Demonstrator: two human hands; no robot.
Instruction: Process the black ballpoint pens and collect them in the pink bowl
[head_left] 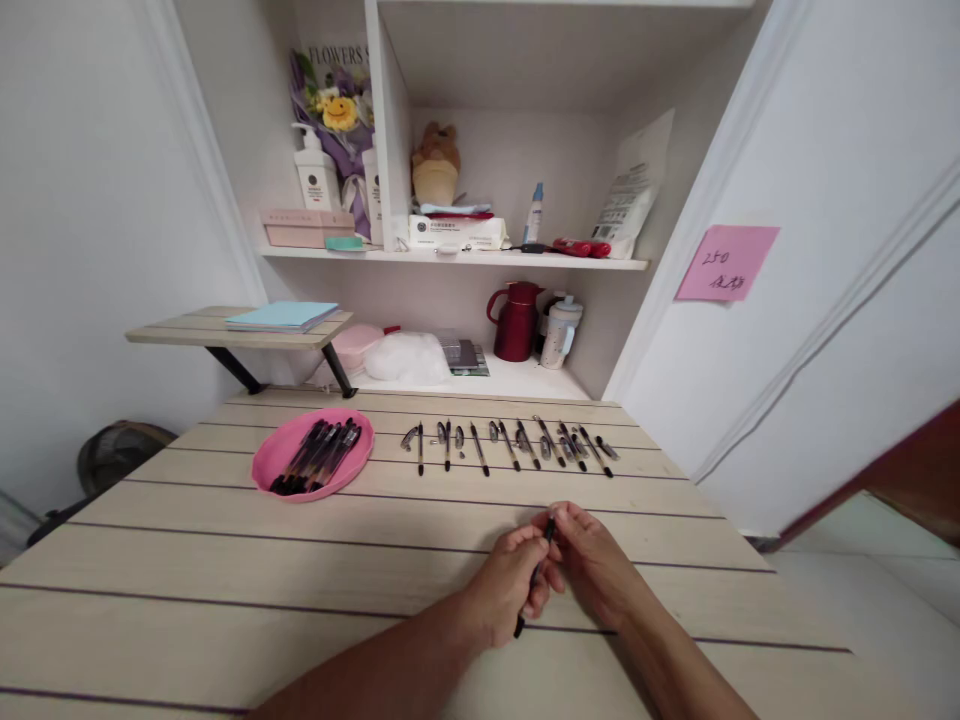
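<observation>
My left hand is closed round the barrel of a black pen, whose lower end sticks out below the fist. At the pen's upper end, the fingers of my right hand pinch its tip; anything small between them is hidden. Beyond my hands, several uncapped pens lie in a row on the wooden table, with loose dark caps and small bits among them. A pink dish to the left holds a heap of black pens.
Behind the table stand white shelves with a red jug, a pale tumbler and a white plastic bag. A small raised stand at the back left carries blue paper. A pink note sticks to the right wall.
</observation>
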